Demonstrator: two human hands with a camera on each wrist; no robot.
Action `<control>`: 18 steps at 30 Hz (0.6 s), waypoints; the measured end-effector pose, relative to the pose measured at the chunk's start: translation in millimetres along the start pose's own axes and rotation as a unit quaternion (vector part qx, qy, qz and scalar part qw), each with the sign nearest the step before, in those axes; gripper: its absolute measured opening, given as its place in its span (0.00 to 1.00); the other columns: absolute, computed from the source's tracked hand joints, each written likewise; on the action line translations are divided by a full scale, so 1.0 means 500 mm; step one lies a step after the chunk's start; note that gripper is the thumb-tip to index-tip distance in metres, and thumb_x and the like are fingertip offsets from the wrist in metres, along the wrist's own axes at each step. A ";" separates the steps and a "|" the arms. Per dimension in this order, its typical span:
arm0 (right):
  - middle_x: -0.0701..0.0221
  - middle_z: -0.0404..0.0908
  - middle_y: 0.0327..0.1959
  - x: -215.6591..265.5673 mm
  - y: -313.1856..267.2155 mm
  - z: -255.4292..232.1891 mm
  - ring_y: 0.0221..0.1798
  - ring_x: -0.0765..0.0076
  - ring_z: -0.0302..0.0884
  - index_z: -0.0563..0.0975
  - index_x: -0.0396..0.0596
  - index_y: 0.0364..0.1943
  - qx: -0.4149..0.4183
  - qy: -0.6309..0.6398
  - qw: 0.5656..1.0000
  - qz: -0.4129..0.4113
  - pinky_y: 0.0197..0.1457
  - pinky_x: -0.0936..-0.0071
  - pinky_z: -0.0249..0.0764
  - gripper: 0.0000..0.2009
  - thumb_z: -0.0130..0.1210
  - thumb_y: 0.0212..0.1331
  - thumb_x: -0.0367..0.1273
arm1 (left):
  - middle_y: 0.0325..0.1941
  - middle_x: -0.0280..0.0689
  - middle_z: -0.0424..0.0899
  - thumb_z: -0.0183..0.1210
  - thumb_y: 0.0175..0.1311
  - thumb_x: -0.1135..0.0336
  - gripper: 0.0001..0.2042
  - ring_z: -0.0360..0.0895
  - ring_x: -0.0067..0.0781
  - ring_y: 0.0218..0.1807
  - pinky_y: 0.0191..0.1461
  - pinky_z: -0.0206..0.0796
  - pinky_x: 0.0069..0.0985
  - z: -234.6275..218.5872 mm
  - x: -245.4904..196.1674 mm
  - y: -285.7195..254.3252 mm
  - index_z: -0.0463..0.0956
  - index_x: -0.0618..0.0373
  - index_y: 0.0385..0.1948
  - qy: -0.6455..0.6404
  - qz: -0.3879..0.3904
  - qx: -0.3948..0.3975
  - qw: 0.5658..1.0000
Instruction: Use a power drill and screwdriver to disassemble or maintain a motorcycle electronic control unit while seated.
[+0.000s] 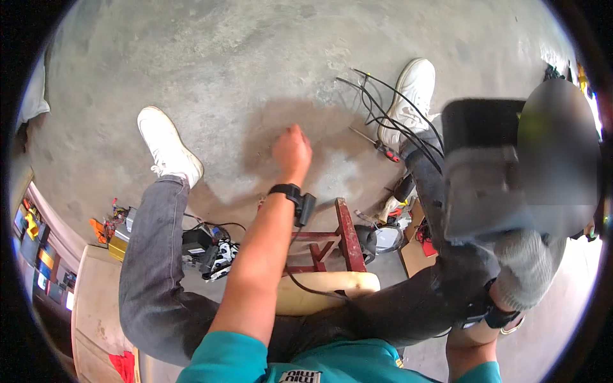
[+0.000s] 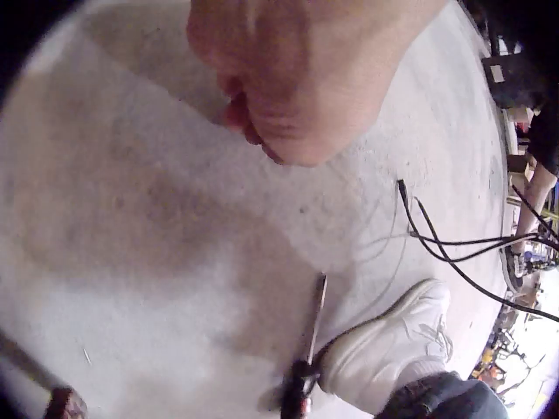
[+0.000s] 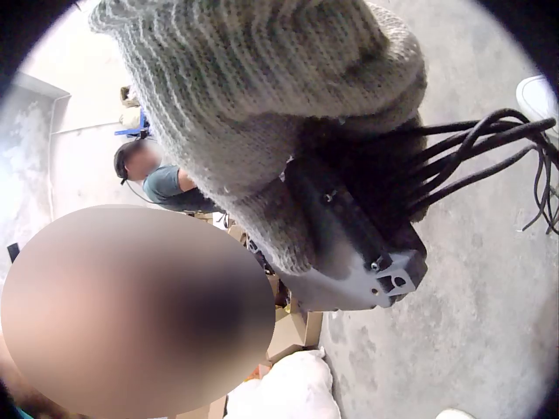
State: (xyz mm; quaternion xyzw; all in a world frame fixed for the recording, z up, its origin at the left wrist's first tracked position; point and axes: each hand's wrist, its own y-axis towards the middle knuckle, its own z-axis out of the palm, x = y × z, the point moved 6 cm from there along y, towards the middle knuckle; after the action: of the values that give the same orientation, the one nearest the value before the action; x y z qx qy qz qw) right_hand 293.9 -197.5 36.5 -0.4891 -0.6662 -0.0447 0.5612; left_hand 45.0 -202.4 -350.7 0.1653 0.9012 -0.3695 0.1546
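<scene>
My bare left hand (image 1: pixel 294 153) hovers over the concrete floor with its fingers curled, nothing showing in it. In the left wrist view that hand (image 2: pixel 297 78) appears from the back, its fingertips tucked under. My right hand wears a grey knitted glove (image 3: pixel 262 96) and grips a dark box-shaped device (image 1: pixel 482 172), raised at my right side. Metal brackets and screws show on the device's edge (image 3: pixel 349 236) in the right wrist view. Several black cables (image 3: pixel 472 157) trail from it toward the floor. Part of the device is blurred in the head view.
A screwdriver (image 1: pixel 386 151) with a red and black handle lies beside my right shoe (image 1: pixel 415 96). A red frame (image 1: pixel 348 236) stands between my legs. Removed-looking parts (image 1: pixel 211 249) and a cardboard box (image 1: pixel 418 252) sit nearby. Another person (image 3: pixel 162 179) is in the background.
</scene>
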 end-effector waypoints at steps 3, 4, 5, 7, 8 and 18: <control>0.57 0.81 0.60 -0.001 -0.013 -0.008 0.57 0.55 0.85 0.67 0.36 0.70 0.039 -0.097 0.993 0.054 0.57 0.61 0.85 0.45 0.72 0.55 0.51 | 0.38 0.50 0.88 0.63 0.67 0.67 0.08 0.86 0.58 0.41 0.41 0.77 0.52 -0.058 0.033 0.016 0.76 0.57 0.43 -0.004 -0.033 -0.005 0.999; 0.57 0.85 0.50 0.002 -0.007 -0.011 0.48 0.57 0.87 0.71 0.33 0.63 0.002 -0.077 0.996 0.053 0.53 0.62 0.86 0.40 0.73 0.45 0.39 | 0.38 0.50 0.88 0.63 0.68 0.66 0.10 0.86 0.58 0.41 0.40 0.77 0.53 -0.070 0.044 0.021 0.74 0.56 0.46 0.000 -0.041 -0.008 0.999; 0.58 0.88 0.41 0.003 -0.002 -0.016 0.40 0.58 0.90 0.76 0.30 0.57 -0.034 -0.058 0.996 0.053 0.48 0.64 0.87 0.37 0.74 0.34 0.26 | 0.38 0.49 0.87 0.64 0.69 0.66 0.12 0.85 0.57 0.42 0.41 0.76 0.53 -0.070 0.056 0.019 0.73 0.54 0.48 -0.033 -0.036 -0.028 0.998; 0.59 0.88 0.43 -0.003 0.006 -0.018 0.42 0.59 0.89 0.76 0.31 0.59 -0.014 -0.031 0.997 0.071 0.49 0.64 0.86 0.38 0.77 0.36 0.28 | 0.37 0.48 0.88 0.64 0.68 0.69 0.11 0.85 0.56 0.40 0.42 0.75 0.50 -0.059 0.071 0.004 0.74 0.55 0.48 -0.060 -0.030 -0.056 0.996; 0.60 0.88 0.45 -0.008 0.006 -0.016 0.44 0.61 0.89 0.75 0.32 0.61 0.006 -0.004 0.996 0.089 0.50 0.65 0.86 0.39 0.79 0.38 0.29 | 0.37 0.47 0.88 0.63 0.66 0.72 0.12 0.85 0.54 0.39 0.42 0.73 0.48 -0.059 0.075 -0.006 0.75 0.55 0.49 -0.088 -0.024 -0.083 0.992; 0.62 0.86 0.52 -0.005 -0.024 -0.054 0.50 0.63 0.86 0.72 0.34 0.66 -0.049 -0.234 0.971 -0.018 0.55 0.66 0.84 0.38 0.77 0.49 0.31 | 0.24 0.43 0.84 0.63 0.55 0.75 0.02 0.78 0.34 0.22 0.24 0.65 0.33 0.328 0.204 -0.296 0.83 0.64 0.25 -0.478 -0.365 0.306 0.738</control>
State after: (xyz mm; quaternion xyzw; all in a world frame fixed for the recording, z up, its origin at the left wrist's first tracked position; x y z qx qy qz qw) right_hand 304.1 -221.8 50.2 -0.5011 -0.7845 0.0279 0.3642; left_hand -81.7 -400.9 -412.0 -0.3363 0.5381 -0.6840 0.3599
